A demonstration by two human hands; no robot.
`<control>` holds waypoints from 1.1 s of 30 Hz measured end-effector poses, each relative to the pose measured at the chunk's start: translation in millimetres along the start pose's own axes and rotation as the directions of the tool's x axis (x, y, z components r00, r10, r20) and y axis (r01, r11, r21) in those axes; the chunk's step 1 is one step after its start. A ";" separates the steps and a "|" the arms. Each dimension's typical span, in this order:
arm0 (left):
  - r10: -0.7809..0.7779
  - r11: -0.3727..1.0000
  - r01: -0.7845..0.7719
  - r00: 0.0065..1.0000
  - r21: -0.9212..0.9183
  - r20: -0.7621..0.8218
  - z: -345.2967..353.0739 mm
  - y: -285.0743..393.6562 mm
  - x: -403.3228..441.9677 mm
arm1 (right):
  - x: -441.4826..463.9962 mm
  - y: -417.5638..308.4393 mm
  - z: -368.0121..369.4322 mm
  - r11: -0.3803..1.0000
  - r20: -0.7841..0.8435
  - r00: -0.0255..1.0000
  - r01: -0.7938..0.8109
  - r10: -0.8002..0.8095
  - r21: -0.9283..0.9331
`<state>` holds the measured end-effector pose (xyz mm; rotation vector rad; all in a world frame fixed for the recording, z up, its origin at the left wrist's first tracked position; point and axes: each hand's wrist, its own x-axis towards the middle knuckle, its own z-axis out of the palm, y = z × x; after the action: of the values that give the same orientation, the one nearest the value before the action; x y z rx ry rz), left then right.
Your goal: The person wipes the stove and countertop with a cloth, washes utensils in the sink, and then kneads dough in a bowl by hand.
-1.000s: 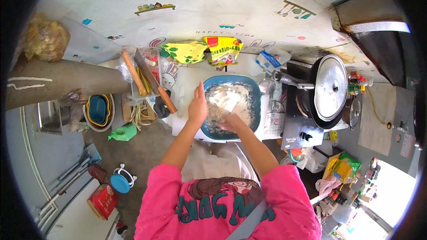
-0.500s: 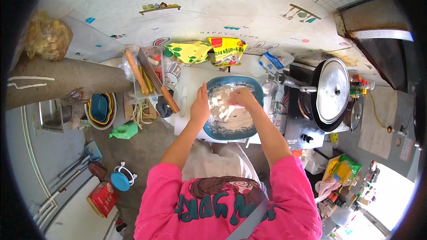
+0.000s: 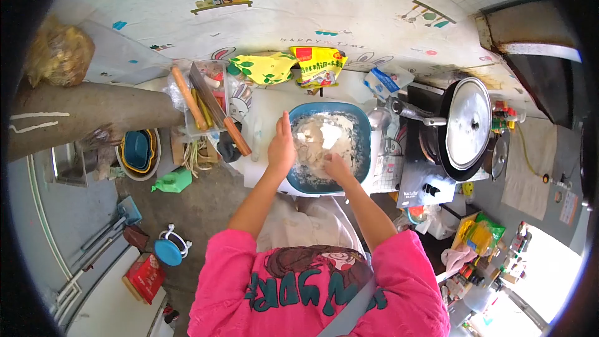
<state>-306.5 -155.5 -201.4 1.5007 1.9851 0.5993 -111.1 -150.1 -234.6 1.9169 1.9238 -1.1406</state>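
Note:
A blue, rounded-square basin [image 3: 360,128] stands on the white counter in front of me. Inside it lies floury, shaggy dough [image 3: 318,143], with loose flour stuck to the walls. My left hand [image 3: 282,151] rests against the basin's left side, fingers stretched out together and pointing away from me. In the near right part of the basin, my right hand [image 3: 337,168] is down in the dough. Its fingers are curled into the mixture, and their tips are partly hidden.
A lidded wok [image 3: 469,125] sits on the stove at right. Yellow packets [image 3: 319,67] stand behind the basin. To the left, a knife [image 3: 215,103] and a rolling pin [image 3: 189,97] lie across a clear container. A ladle [image 3: 378,118] is beside the basin.
My right hand has moved toward me, from the upper right of the dough to its near side. The left hand stays at the basin's side. The view has shifted slightly.

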 end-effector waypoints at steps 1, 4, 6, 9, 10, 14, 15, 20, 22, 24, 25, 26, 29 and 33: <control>-0.004 1.000 0.004 1.000 -0.001 0.011 -1.7 0.5 1.3 | 5.4 2.3 0.9 0.998 -0.052 0.998 -0.027 0.031 0.062; -0.008 1.000 0.008 1.000 -0.004 0.016 -2.6 1.6 1.5 | 26.2 36.7 14.8 0.978 -0.060 0.998 0.000 0.013 0.207; -0.008 1.000 0.008 1.000 -0.004 0.010 -2.9 0.1 1.0 | 40.8 73.6 35.3 0.758 0.113 0.993 -0.101 0.037 0.644; -0.004 1.000 0.004 1.000 -0.005 0.003 -0.7 -0.2 2.7 | 19.9 63.3 29.2 0.451 0.179 0.983 -0.176 0.036 0.875; -0.005 1.000 0.005 1.000 -0.004 0.001 -0.2 -0.3 2.6 | 8.7 47.4 21.0 0.496 0.155 0.986 -0.168 0.067 0.852; -0.033 0.999 0.033 0.999 0.008 0.007 -1.4 6.9 2.6 | 4.5 47.1 23.5 0.246 0.245 0.969 -0.231 -0.028 0.941; -0.044 0.999 0.044 0.999 0.010 0.013 -1.7 8.6 2.9 | 7.3 43.3 25.0 0.262 0.277 0.959 -0.253 -0.057 0.931; -0.067 0.997 0.066 0.998 0.025 0.005 -0.2 12.5 3.5 | 12.2 35.6 30.8 0.498 0.160 0.958 -0.021 -0.237 0.867; -0.087 0.996 0.086 0.996 0.035 0.024 -2.0 17.4 3.6 | 0.7 26.4 17.7 0.734 -0.045 0.806 0.560 -0.591 0.384; -0.087 0.995 0.086 0.996 0.040 0.026 -1.6 17.7 3.4 | 13.5 22.2 50.6 0.541 -0.083 0.918 0.300 -0.389 0.786; -0.075 0.996 0.075 0.997 0.040 0.020 -0.8 16.7 3.2 | 16.9 27.0 60.0 0.563 -0.090 0.927 0.297 -0.365 0.771; -0.063 0.997 0.062 0.998 0.040 0.014 0.3 15.2 3.1 | 16.5 23.9 61.9 0.585 -0.098 0.935 0.292 -0.340 0.756; -0.071 0.993 0.068 0.997 0.093 0.029 0.9 13.4 3.4 | -2.4 -3.4 26.7 0.884 -0.085 0.923 0.384 -0.376 0.268; -0.057 0.997 0.054 0.997 0.055 0.043 -1.1 6.6 1.6 | -4.0 -35.5 18.7 0.875 -0.021 0.995 0.092 -0.093 0.475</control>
<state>-302.9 -152.1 -196.6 1.4723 2.0166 0.4892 -150.1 -160.1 -231.6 2.0542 1.8759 -1.7842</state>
